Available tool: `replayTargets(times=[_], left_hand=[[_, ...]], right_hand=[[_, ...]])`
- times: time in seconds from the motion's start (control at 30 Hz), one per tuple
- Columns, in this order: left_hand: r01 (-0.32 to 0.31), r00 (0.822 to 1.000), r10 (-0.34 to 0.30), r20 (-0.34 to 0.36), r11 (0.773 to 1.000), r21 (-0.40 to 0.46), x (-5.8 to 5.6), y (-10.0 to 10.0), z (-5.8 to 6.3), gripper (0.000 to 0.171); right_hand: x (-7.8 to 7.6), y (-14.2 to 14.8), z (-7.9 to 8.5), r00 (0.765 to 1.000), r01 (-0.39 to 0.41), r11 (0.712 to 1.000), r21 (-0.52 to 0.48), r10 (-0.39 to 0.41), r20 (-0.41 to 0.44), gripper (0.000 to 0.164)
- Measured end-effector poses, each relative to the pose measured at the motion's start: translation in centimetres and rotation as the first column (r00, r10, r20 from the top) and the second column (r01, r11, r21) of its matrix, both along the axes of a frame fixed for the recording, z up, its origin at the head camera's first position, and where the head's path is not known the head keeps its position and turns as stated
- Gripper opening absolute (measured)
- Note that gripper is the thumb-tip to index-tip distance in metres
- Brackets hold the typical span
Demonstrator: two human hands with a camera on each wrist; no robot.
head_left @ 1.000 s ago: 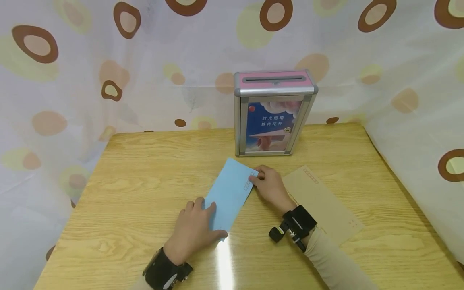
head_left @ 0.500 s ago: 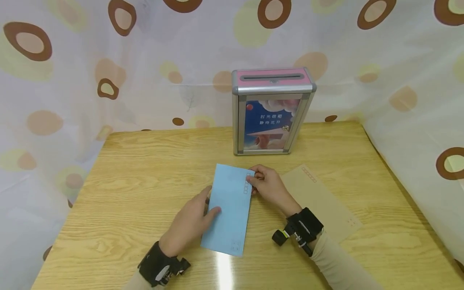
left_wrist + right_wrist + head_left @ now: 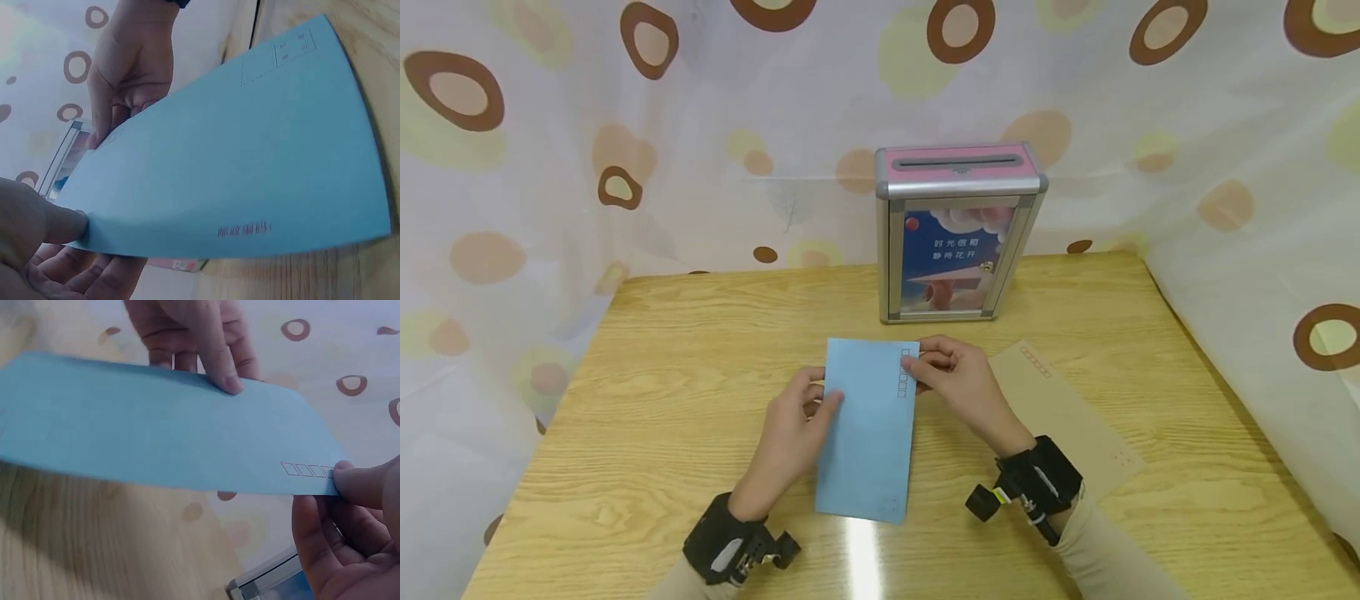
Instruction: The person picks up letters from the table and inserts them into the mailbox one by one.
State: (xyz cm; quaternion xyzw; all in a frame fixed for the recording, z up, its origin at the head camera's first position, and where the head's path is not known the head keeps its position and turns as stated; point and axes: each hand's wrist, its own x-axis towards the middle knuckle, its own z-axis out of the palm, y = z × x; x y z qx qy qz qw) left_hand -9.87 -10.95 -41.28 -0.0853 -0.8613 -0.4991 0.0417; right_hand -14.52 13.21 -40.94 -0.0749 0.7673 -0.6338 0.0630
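1. The blue envelope (image 3: 867,450) is held between the two hands on the near side of the box, its long sides running almost straight toward the person. A second ago it lay slanted; since then it has swung nearly square. It appears raised from the surface, though I cannot tell whether its near end touches.
2. The left hand (image 3: 788,433) has changed its hold: a second ago it was spread at the envelope's lower left, and now it sits higher along the left edge, thumb on top and fingers beneath, clamped on the paper.
3. The right hand (image 3: 966,383) stays at the far right corner, pinching it beside the row of small squares (image 3: 902,388), thumb above and fingers underneath.
4. For the work in hand, I judge this to mean that the envelope has gone from being steadied and turned to a secure hold at both sides.
5. To the right, the brown envelope (image 3: 1075,425) lies flat and slanted, unmoved and untouched by the fingers.
6. Beyond, the box (image 3: 958,242) stands upright where it was, its slot (image 3: 955,162) facing up and well apart from the blue envelope.
7. All this is on the wooden surface (image 3: 715,333), with patterned cloth (image 3: 700,125) hanging behind.
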Motion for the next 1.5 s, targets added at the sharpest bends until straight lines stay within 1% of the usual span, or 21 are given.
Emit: replayTargets(times=[0.07,0.13,0.23,0.33,0.4,0.5,0.57,0.73,0.83,0.93,1.03,1.13,1.3,1.4,1.5], left_hand=[[0.007,1.000,-0.008,0.015,1.000,0.028,0.1,0.1,0.1,0.027],[0.024,0.999,-0.026,0.033,0.998,0.052,0.3,0.2,0.1,0.028],[0.049,0.997,-0.054,0.061,0.996,0.076,0.6,0.5,0.0,0.029],[0.068,0.995,-0.074,0.073,0.995,0.079,1.0,0.8,-0.3,0.032],[0.091,0.992,-0.098,0.080,0.992,0.083,1.2,0.9,-0.6,0.035],[0.140,0.985,-0.147,0.092,0.987,0.078,1.6,1.0,-1.1,0.039],[0.181,0.977,-0.188,0.101,0.980,0.081,1.8,1.0,-1.6,0.038],[0.264,0.958,-0.272,0.092,0.960,0.089,2.6,0.9,-2.3,0.028],[0.289,0.951,-0.298,0.086,0.952,0.102,3.0,1.0,-2.4,0.024],[0.275,0.957,-0.282,0.067,0.956,0.098,3.2,1.2,-2.4,0.024],[0.232,0.971,-0.238,0.039,0.967,0.105,3.3,1.4,-2.5,0.025],[0.174,0.982,-0.183,0.041,0.972,0.161,3.4,1.6,-2.5,0.027],[0.089,0.994,-0.102,0.039,0.964,0.250,3.2,2.0,-2.2,0.029],[0.062,0.997,-0.070,0.020,0.960,0.273,3.1,2.1,-1.9,0.030],[0.048,0.999,-0.053,0.007,0.949,0.310,3.0,2.1,-1.7,0.028]], right_hand=[[0.2,0.0,0.5,0.999,0.039,0.999,-0.021,-0.039,0.007,0.022],[0.3,0.1,0.9,0.998,0.061,0.998,-0.023,-0.061,-0.007,0.018],[0.4,0.4,1.3,0.995,0.094,0.995,-0.016,-0.094,-0.027,0.020],[0.2,0.8,1.6,0.992,0.124,0.992,-0.009,-0.124,-0.034,0.023],[0.1,1.1,1.9,0.988,0.146,0.989,-0.007,-0.146,-0.041,0.025],[-0.2,1.6,2.3,0.983,0.171,0.985,-0.016,-0.172,-0.070,0.026],[-0.2,1.8,2.8,0.979,0.181,0.983,-0.030,-0.183,-0.095,0.026],[0.0,2.3,3.5,0.972,0.181,0.982,-0.051,-0.187,-0.144,0.023],[0.3,2.6,3.7,0.969,0.171,0.983,-0.061,-0.179,-0.169,0.023],[0.7,2.7,3.7,0.972,0.141,0.987,-0.079,-0.153,-0.177,0.025],[1.2,2.7,3.6,0.979,0.108,0.991,-0.076,-0.119,-0.164,0.027],[2.0,2.4,3.1,0.985,0.067,0.997,-0.041,-0.072,-0.154,0.026],[3.5,1.7,2.0,0.978,0.022,0.998,0.060,-0.010,-0.206,0.020],[4.4,1.5,1.5,0.971,0.011,0.994,0.108,0.015,-0.237,0.017],[5.1,1.6,1.2,0.964,-0.012,0.989,0.151,0.052,-0.262,0.016]])
